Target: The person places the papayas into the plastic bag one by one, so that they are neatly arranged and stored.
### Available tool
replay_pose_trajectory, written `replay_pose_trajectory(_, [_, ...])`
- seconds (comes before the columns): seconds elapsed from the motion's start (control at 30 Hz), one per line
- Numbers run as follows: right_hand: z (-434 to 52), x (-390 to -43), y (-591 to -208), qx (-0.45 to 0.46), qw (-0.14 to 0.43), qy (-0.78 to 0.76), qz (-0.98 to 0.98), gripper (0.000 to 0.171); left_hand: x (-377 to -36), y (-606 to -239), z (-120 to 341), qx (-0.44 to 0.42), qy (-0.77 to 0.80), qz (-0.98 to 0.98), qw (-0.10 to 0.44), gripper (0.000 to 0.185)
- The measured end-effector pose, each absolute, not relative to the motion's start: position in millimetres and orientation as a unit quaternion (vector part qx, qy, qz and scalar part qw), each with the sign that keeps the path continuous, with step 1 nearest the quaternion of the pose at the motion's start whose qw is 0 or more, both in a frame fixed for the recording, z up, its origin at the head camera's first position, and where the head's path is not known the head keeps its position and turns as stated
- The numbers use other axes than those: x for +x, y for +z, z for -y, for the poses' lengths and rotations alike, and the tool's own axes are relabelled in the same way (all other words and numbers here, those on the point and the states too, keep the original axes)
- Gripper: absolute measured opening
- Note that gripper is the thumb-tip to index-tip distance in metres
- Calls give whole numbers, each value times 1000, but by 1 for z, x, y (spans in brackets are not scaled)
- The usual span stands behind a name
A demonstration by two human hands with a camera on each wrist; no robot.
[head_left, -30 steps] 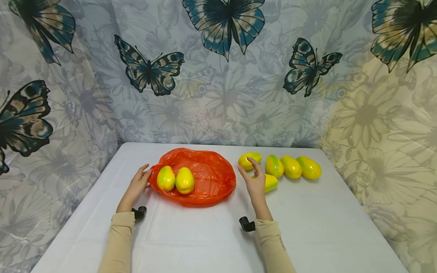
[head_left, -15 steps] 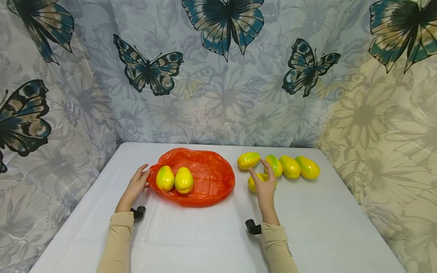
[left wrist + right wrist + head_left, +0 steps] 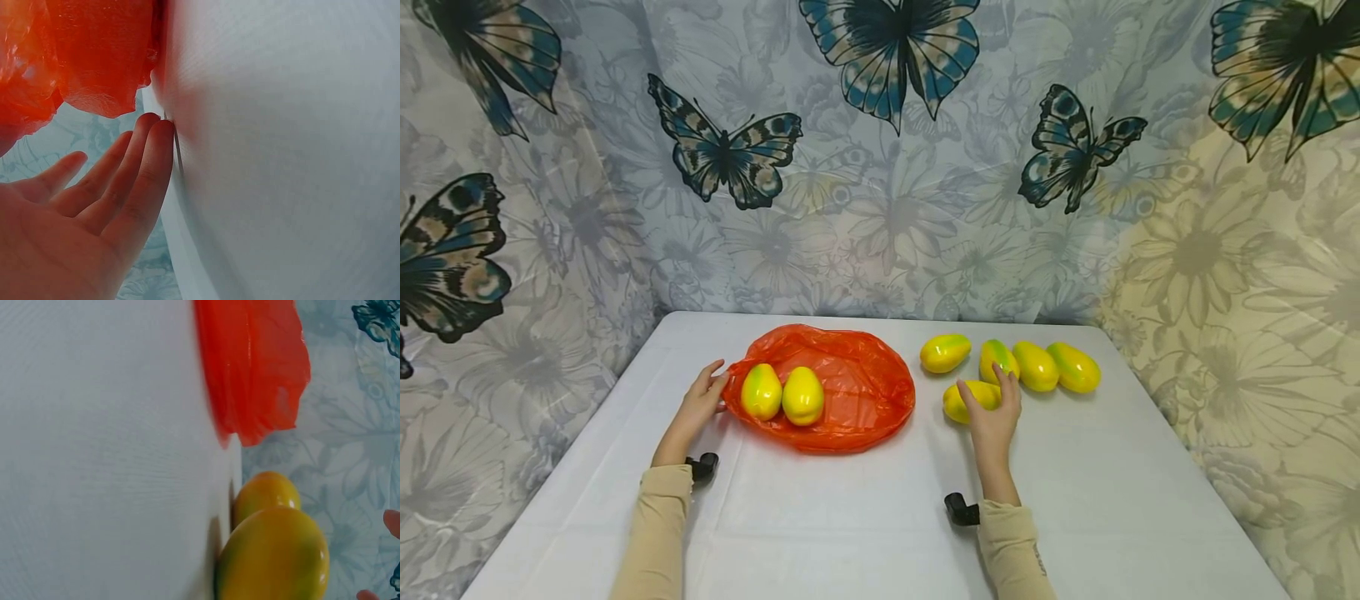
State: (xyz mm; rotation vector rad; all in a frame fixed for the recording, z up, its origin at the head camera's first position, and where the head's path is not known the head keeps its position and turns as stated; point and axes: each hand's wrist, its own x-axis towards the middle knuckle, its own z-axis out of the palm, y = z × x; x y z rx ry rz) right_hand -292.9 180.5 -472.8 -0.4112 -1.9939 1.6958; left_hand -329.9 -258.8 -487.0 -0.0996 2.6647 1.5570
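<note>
A red plastic bag [image 3: 868, 396] lies spread open on the table, with two glossy yellow-green mangoes [image 3: 803, 397] in its left part. My left hand [image 3: 698, 404] is at the bag's left edge. In the left wrist view its fingers [image 3: 150, 162] are extended, close beside the hanging red plastic. My right hand [image 3: 996, 425] is over the right end of the nearest mango [image 3: 966, 402], thumb and fingers spread apart. Only fingertips [image 3: 392, 523] of that hand show in the right wrist view, to the right of two mangoes [image 3: 272, 556].
Behind the right hand, several more mangoes stand in a row, from a left one [image 3: 945, 353] to a right one [image 3: 1075, 367]. A white cloth covers the table [image 3: 820, 533]. A butterfly-patterned curtain [image 3: 895, 225] hangs along the back and sides.
My right hand has moved right and slightly toward me, from beside the back-left mango to over the nearest one. The left hand and the bag have stayed in place.
</note>
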Motion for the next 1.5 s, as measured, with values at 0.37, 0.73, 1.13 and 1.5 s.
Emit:
replay_pose_trajectory(0.37, [-181,-290,-481,-173,222,620,733,75,-329,-486,259,-23,510,-860,24,64])
replay_pose_trajectory(0.73, [-181,-291,-487,-180,226,602,744,74,-329,-486,258,-22,507,-861,20,63])
replay_pose_trajectory(1.13, [-181,-291,-489,-182,182,610,750,76,-330,-486,260,-21,508,-861,20,63])
replay_pose_trajectory(1.5, [-180,-291,-490,-180,185,615,745,74,-328,-486,260,-24,509,-860,25,63])
